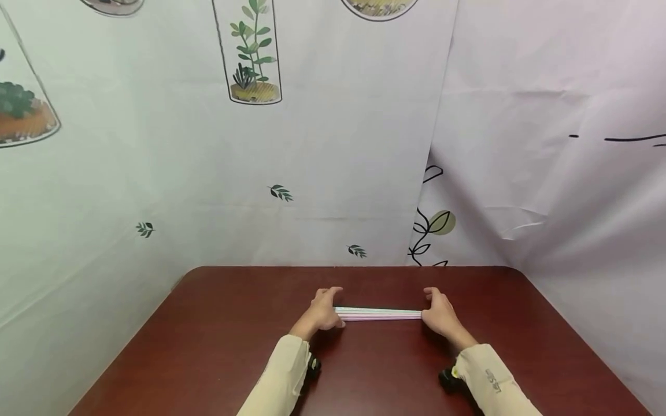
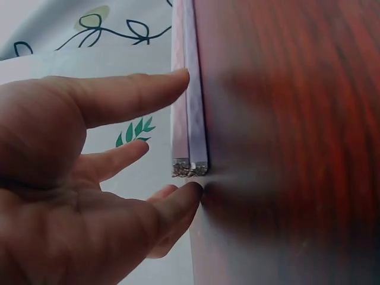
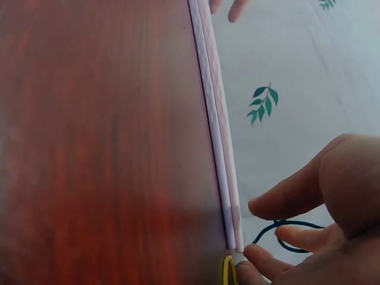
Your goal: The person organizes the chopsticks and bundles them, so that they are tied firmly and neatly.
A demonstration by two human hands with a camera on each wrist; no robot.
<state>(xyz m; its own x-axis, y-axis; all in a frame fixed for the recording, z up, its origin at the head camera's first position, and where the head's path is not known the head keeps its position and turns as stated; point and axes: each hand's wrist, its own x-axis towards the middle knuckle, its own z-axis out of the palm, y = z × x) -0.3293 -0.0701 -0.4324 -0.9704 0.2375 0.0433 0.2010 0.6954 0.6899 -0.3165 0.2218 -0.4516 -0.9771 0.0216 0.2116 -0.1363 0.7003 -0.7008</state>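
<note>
In the head view, a flat row of several pale pastel chopsticks (image 1: pixel 380 314) lies crosswise on the brown table, broader at the left end and narrower at the right. Pink and lilac ones (image 2: pixel 195 107) show silvery, patterned butts in the left wrist view. My left hand (image 1: pixel 324 309) is spread around the broad end, one fingertip overlapping the side of the row and another just past the butts. At the narrow end, my right hand (image 1: pixel 439 314) has its fingers loosely bent; fingertips (image 3: pixel 256 255) come close to the tips, and contact is unclear.
A dark brown table (image 1: pixel 250 358) with rounded far corners stands against a white printed cloth (image 1: pixel 333 144). A thin yellow loop (image 3: pixel 229 270) shows by the narrow tips. Dark devices (image 1: pixel 451 381) sit under both pale sleeves (image 1: pixel 283 375).
</note>
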